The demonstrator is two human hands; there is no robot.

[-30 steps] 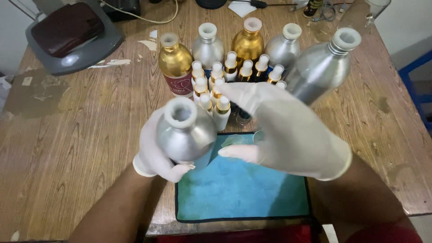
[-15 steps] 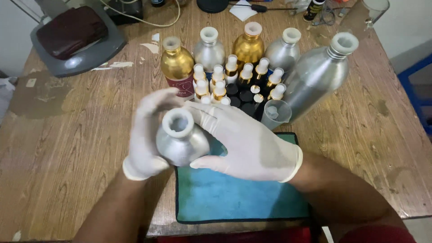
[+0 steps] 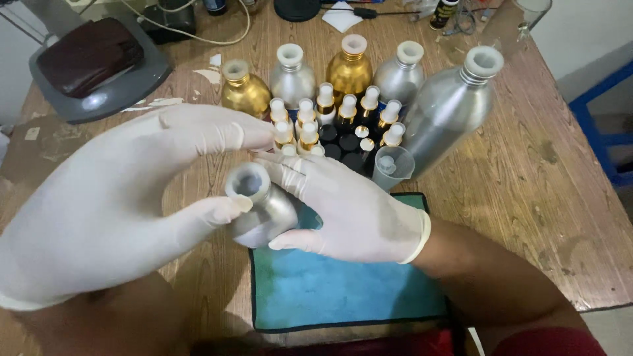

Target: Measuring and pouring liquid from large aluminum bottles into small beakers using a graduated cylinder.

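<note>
A small round silver bottle (image 3: 264,212) with an open white-rimmed mouth is held above the near edge of the wooden table (image 3: 534,198). My right hand (image 3: 353,211), in a white glove, wraps its body from the right and behind. My gloved left hand (image 3: 112,204) comes in from the left. Its thumb presses on the bottle's neck and its index finger arches above the mouth. Under the hands lies a blue cloth (image 3: 343,293).
Behind the hands stand two gold bottles (image 3: 244,92), two silver ones (image 3: 292,79), a tall silver bottle (image 3: 448,118), several small white-capped bottles (image 3: 330,115) and a clear cup (image 3: 392,168). A grey device (image 3: 92,66) sits far left. A blue frame (image 3: 606,132) is right of the table.
Both hands and the bottle have come up closer to the camera. My left hand has opened out over the mouth, and my right hand has closed further round the bottle's body.
</note>
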